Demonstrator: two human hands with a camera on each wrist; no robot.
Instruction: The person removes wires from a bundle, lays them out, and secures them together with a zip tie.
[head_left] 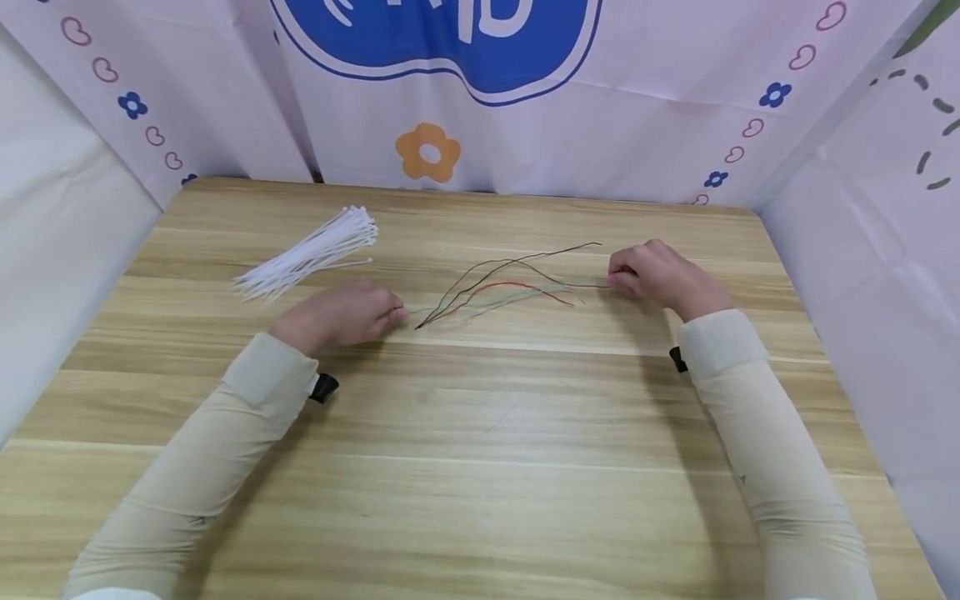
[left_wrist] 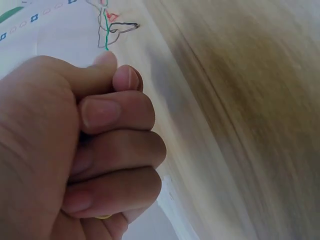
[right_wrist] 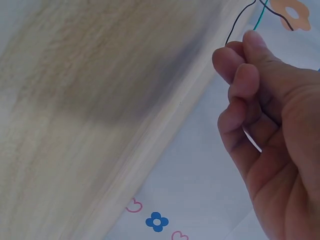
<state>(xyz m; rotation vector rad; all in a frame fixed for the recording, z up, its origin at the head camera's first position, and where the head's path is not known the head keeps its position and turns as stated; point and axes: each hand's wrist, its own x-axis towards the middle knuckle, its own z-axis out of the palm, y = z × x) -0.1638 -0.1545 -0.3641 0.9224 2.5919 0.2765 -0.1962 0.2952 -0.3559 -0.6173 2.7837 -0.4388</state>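
Note:
Thin wires lie between my two hands over the table, among them a red wire (head_left: 517,284), a black wire (head_left: 558,251) and a green wire (left_wrist: 106,39). With thumb and forefinger my left hand (head_left: 345,315) pinches one end of the green wire, its other fingers curled in. On the right side, my right hand (head_left: 660,273) pinches the green wire (right_wrist: 260,18) near its other end. A dark wire (right_wrist: 234,29) also runs to its fingertips in the right wrist view. The pinched wire ends are hidden by the fingers.
A bundle of white cable ties (head_left: 315,250) lies at the back left, just beyond my left hand. The wooden table (head_left: 480,467) ends at a printed cloth (head_left: 352,133) behind, with white cloth at both sides.

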